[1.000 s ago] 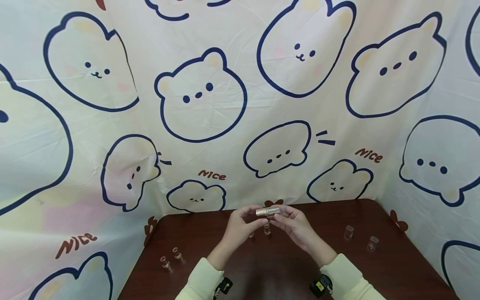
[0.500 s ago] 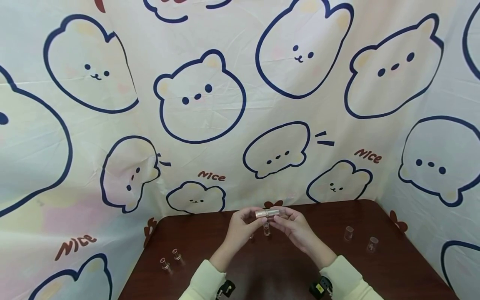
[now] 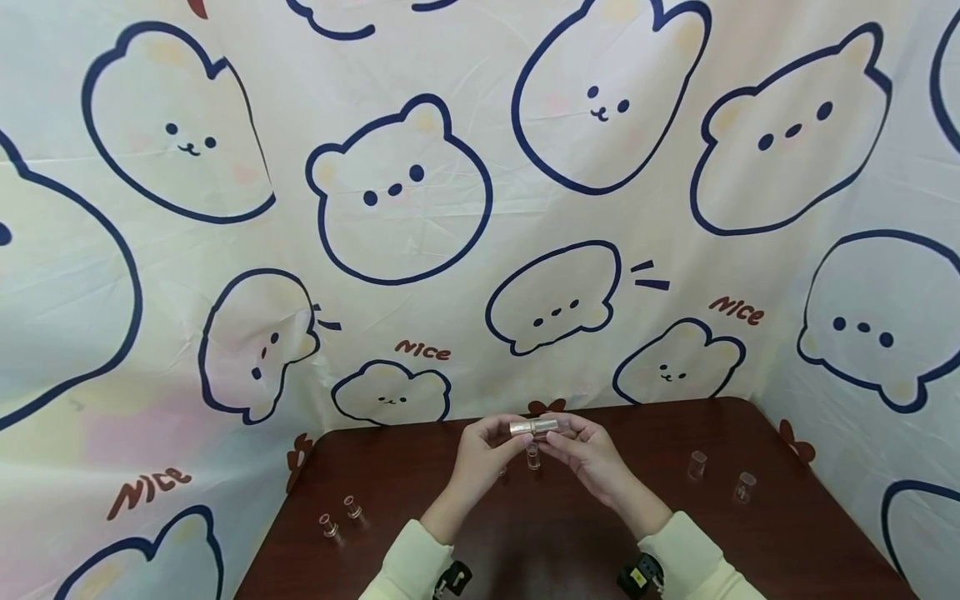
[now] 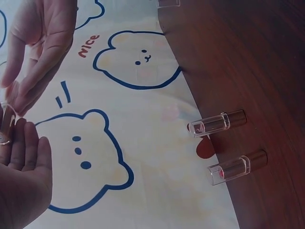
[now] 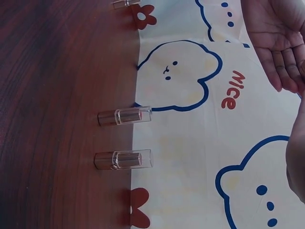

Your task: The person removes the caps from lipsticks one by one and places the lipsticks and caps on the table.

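A shiny lipstick tube (image 3: pixel 522 427) with a clear cap end lies level between both hands, above the far part of the table. My left hand (image 3: pixel 480 467) grips its left end between thumb and fingers. At its right end, my right hand (image 3: pixel 588 458) pinches the clear part, fingertips partly covering it. In the left wrist view the tube (image 4: pixel 6 125) shows at the left edge between the hands. Behind and below the hands stand a lipstick (image 3: pixel 533 457) and another lipstick (image 4: pixel 230 170), upright with clear caps; the second is mostly hidden in the head view.
Two small lipstick tubes stand at the table's left, a nearer tube (image 3: pixel 328 525) and a farther tube (image 3: pixel 352 507). On the right are two clear caps, one cap (image 3: pixel 697 465) behind the other cap (image 3: pixel 745 487). A bear-print cloth (image 3: pixel 397 317) walls the dark wooden table (image 3: pixel 570 550).
The hands and the lipstick between them hold almost the same place; the view shifts only slightly. The tubes and caps on the table have not moved.
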Tool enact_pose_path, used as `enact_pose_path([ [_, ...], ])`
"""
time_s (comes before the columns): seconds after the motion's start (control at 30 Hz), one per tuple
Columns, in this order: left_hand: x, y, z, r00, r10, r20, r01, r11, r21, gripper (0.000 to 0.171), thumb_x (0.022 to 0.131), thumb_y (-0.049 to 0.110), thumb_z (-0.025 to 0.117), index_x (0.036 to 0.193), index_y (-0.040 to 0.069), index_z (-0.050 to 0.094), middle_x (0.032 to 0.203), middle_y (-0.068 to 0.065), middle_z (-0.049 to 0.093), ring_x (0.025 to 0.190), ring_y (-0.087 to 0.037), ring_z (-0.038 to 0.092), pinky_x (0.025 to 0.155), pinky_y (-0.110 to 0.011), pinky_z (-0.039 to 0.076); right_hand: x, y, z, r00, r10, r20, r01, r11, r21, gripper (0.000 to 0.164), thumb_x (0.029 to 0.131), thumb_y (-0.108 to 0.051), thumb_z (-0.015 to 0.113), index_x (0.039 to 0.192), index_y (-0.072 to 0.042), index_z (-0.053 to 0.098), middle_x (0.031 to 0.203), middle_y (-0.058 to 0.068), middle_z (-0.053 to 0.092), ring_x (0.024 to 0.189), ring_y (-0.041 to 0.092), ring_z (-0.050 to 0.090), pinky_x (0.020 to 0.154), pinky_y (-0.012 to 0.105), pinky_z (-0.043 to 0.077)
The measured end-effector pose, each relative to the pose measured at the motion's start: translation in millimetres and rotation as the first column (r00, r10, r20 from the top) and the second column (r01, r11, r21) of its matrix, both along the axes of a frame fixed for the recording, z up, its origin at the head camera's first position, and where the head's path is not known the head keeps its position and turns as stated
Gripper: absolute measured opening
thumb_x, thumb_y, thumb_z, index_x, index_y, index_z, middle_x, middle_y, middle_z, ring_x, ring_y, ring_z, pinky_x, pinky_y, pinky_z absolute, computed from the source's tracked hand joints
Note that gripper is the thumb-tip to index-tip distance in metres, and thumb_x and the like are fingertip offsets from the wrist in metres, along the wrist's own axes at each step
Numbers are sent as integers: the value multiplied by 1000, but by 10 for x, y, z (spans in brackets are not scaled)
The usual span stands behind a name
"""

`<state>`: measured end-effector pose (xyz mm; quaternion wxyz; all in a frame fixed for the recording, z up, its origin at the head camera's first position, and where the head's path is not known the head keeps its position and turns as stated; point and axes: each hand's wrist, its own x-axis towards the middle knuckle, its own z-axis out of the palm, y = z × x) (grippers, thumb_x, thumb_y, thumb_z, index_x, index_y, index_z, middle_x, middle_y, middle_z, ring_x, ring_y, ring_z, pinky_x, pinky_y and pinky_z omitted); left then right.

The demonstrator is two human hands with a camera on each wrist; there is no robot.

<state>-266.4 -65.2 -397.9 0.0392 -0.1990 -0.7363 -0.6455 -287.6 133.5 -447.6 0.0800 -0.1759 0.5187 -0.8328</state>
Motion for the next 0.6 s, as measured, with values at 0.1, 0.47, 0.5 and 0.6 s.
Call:
enact_pose_path([
  [0.1,1,5,-7,1000,7,-3,-7,1000,6,22,88,7,72,108,-1,69,97,-10,69,74,-18,59,55,-24,47,-2,-3,-8,1000,-9,-8,9,1000,9,26,94,-4,63,120,-4,63,113,9,66,105,21,65,92,36,48],
  [0.47,12,-6,0,1000,7,-21,-6,1000,11,23,87,6,73,108,-3,69,97,-11,69,70,-15,57,52,-20,44,9,-14,5,999,-19,-31,20,999,33,29,93,-6,65,122,-2,61,114,8,66,105,21,66,92,35,48],
  [0.5,14,-11,2,1000,5,-19,-5,1000,8,23,87,6,73,108,-3,70,96,-11,69,68,-15,56,51,-20,44,8,-14,6,999,-14,-36,15,999,33,29,93,-6,65,121,-2,62,115,8,66,105,22,66,92,35,48],
  [0.6,20,-26,12,1000,-2,-11,2,1000,2,22,87,7,72,108,-2,70,94,-10,69,63,-15,53,49,-21,43,4,-12,4,998,5,-60,-3,999,39,27,94,-6,64,120,-5,63,115,7,66,106,21,65,92,35,48],
])
